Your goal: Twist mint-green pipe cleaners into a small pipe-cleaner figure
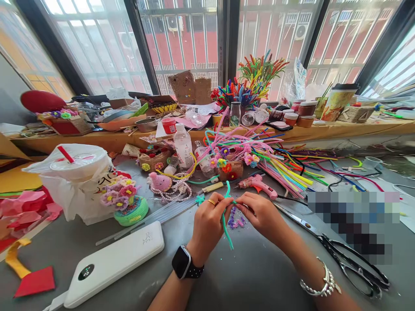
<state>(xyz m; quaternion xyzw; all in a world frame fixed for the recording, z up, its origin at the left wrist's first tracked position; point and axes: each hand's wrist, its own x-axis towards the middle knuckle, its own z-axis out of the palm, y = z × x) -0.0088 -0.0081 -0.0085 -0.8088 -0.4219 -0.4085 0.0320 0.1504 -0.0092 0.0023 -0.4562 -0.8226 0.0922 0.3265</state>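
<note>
A green pipe cleaner [228, 235] is pinched between my two hands above the grey table. My left hand [211, 218], with a ring and a watch on its wrist, closes thumb and fingers on it, one end sticking up and the other hanging down. My right hand [256, 211] grips a small green twisted part at the fingertips. Below the hands lie small purple pipe cleaner pieces [236, 220]. A green pipe cleaner flower [200, 199] rests left of my left hand. The pink glue gun [259, 185] lies just beyond my right hand.
Large scissors [337, 252] lie on the right. At left are a white power bank [116, 265], a bagged drink cup [76, 172] and a flower pot ornament [131, 207]. Behind the hands lie a heap of colored pipe cleaners [285, 172] and a plastic bottle [183, 147].
</note>
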